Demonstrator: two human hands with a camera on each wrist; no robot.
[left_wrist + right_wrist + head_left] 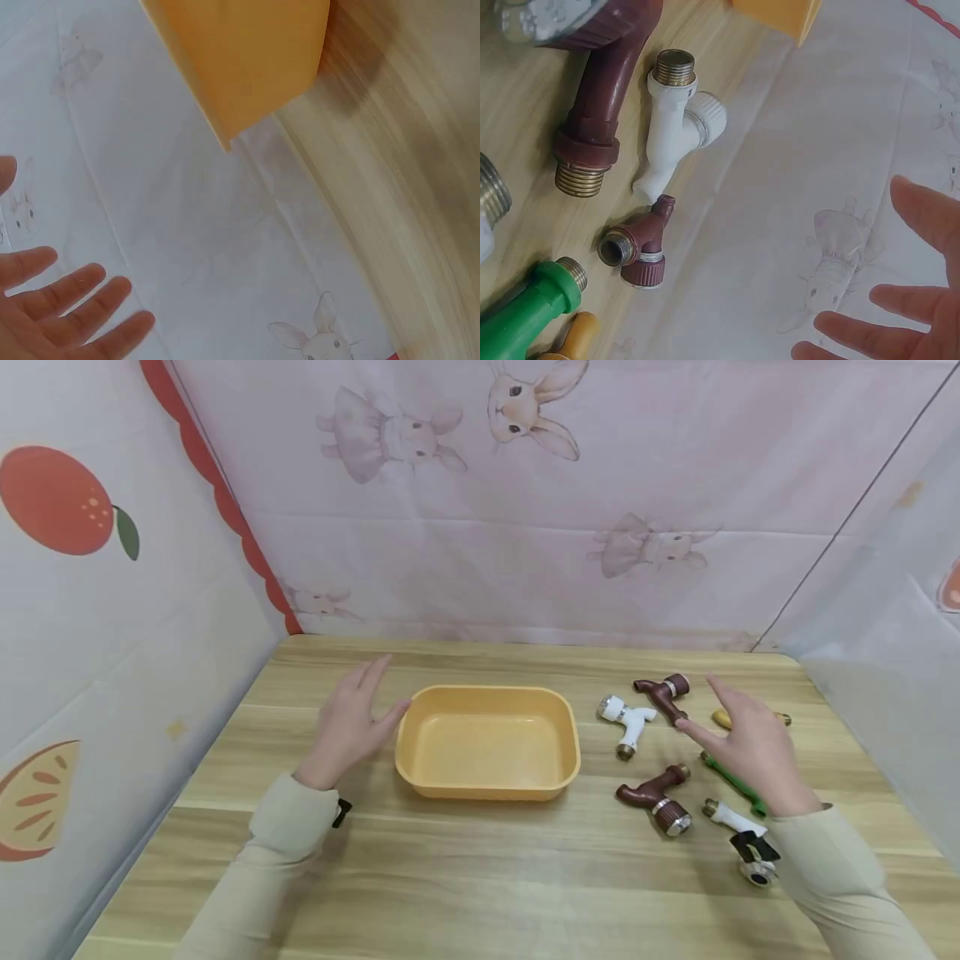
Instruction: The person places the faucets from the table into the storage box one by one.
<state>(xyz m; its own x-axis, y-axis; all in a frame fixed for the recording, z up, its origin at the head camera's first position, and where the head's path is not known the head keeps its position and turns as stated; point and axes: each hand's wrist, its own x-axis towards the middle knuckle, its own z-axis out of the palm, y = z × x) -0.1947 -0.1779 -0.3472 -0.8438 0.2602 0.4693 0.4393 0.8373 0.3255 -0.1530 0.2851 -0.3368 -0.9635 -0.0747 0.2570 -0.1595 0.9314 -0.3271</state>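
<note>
My left hand (347, 727) hovers by the left end of a yellow plastic tray (487, 792), fingers spread and holding nothing. In the left wrist view, a gap separates it from the tray. On the right, my right hand (757, 752) is held over several water taps, its fingers extended and empty. Around it lie a white tap (633, 720), a far brown tap (662, 697), a nearer brown tap (651, 793), a green tap (731, 777) and a yellow tap (722, 719). Another white tap (735, 818) is partly hidden by the right wrist camera.
The wooden tabletop (480, 877) carries the tray near its middle and the taps at its right. A rabbit-printed cloth (465, 577) hangs behind the table, with more printed cloth along the left and right sides.
</note>
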